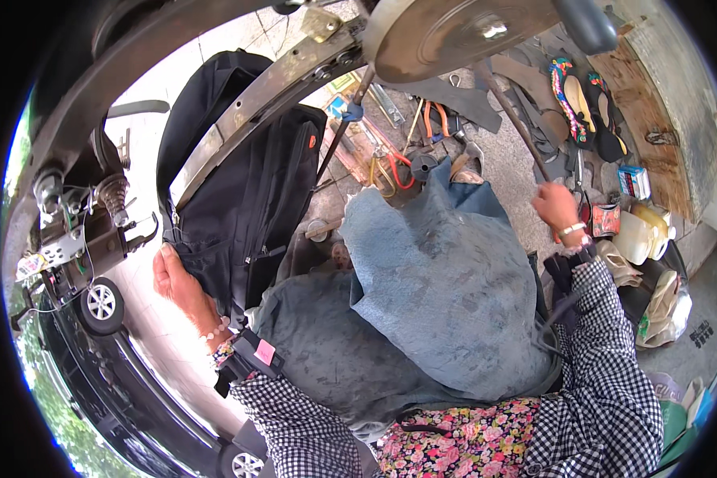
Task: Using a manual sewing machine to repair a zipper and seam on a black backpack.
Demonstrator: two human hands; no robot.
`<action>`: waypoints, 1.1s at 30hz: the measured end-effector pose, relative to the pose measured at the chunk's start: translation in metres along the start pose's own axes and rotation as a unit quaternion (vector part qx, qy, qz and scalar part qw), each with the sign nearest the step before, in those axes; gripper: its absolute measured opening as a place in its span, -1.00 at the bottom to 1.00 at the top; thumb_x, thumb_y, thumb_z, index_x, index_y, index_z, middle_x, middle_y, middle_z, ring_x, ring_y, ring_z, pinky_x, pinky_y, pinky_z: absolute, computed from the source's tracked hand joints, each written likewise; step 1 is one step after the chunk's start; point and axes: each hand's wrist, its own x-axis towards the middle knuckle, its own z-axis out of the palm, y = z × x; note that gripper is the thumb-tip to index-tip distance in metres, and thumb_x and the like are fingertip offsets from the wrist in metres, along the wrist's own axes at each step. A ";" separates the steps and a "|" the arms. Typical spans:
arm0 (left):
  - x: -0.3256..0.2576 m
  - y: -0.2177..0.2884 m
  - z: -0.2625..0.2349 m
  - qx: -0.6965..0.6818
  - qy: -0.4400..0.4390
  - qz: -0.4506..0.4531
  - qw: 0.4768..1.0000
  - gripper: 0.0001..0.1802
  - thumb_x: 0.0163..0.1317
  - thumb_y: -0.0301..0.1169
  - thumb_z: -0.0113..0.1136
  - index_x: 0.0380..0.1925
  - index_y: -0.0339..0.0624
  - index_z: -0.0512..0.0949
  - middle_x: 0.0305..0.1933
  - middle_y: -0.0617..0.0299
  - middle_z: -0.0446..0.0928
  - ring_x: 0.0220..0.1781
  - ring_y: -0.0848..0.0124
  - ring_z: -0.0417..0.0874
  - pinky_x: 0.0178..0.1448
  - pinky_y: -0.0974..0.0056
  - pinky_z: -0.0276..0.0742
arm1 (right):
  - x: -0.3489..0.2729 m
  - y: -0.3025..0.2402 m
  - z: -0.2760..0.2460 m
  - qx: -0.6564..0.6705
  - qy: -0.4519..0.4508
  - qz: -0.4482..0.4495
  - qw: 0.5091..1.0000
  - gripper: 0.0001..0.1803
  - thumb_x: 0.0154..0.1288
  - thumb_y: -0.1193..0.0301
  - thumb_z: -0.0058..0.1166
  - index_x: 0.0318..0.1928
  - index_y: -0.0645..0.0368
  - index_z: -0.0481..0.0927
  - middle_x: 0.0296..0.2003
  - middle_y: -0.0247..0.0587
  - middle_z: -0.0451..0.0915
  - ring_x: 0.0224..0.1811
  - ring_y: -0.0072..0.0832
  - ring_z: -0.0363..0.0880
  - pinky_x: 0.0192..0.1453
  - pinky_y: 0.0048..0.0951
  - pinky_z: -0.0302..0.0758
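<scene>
A black backpack [251,191] with zipped pockets hangs at the left, beneath the curved metal arm of a sewing machine [255,99]. At its lower left edge my left hand [182,283] is closed, gripping the black cloth. On the right my right hand [556,205] is held with bent, closed fingers beside the lower end of a thin metal rod [518,123]; what is in the fingers, if anything, is hidden. Red-handled scissors [580,187] lie just beyond that hand. A worn blue-grey leather sheet [454,279] covers my lap.
The machine's large wheel [454,36] overhangs the top. Orange-handled pliers [436,119] and other tools lie on the ground ahead. Colourful shoes [572,99], a small blue box [634,182], a yellowish plastic bottle [641,233] and a wooden board [653,127] stand right. A dark car [111,382] is left.
</scene>
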 end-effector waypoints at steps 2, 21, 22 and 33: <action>-0.001 -0.004 0.005 -0.003 -0.004 -0.001 1.000 -0.79 0.22 -0.38 -0.01 -0.45 -0.31 0.50 -0.52 0.39 0.38 -0.46 0.64 0.29 -0.36 0.49 0.25 | 0.029 -0.060 -0.023 0.256 -0.005 -0.124 0.959 -0.84 0.00 0.37 0.05 -0.45 0.22 0.52 -0.53 -0.07 0.51 -0.45 -0.23 0.52 -0.31 -0.35 0.45; -0.004 0.003 -0.007 0.023 0.020 -0.027 0.999 -0.82 0.22 -0.39 0.02 -0.39 -0.30 0.52 -0.48 0.40 0.45 -0.44 0.69 0.36 -0.33 0.55 0.28 | 0.135 -0.278 0.111 0.364 -0.440 0.111 0.814 -0.81 0.04 0.36 0.05 -0.33 0.12 0.41 -0.45 -0.42 0.42 -0.29 -0.55 0.48 -0.38 -0.52 0.43; -0.006 0.003 0.004 0.010 0.014 -0.031 0.999 -0.82 0.22 -0.39 0.02 -0.39 -0.30 0.52 -0.48 0.40 0.45 -0.44 0.69 0.36 -0.33 0.55 0.28 | 0.148 -0.250 0.127 0.430 -0.433 0.098 0.786 -0.75 0.03 0.33 0.09 -0.30 0.19 0.43 -0.44 -0.30 0.45 -0.37 -0.48 0.50 -0.45 -0.47 0.42; -0.003 0.008 0.010 0.090 0.011 0.013 0.996 -0.76 0.19 -0.35 0.03 -0.54 -0.29 0.47 -0.64 0.43 0.35 -0.54 0.62 0.24 -0.44 0.44 0.23 | 0.118 -0.206 0.019 0.558 -0.333 -0.024 0.760 -0.74 0.01 0.37 0.12 -0.33 0.27 0.43 -0.62 -0.31 0.42 -0.72 -0.52 0.39 -0.70 -0.49 0.28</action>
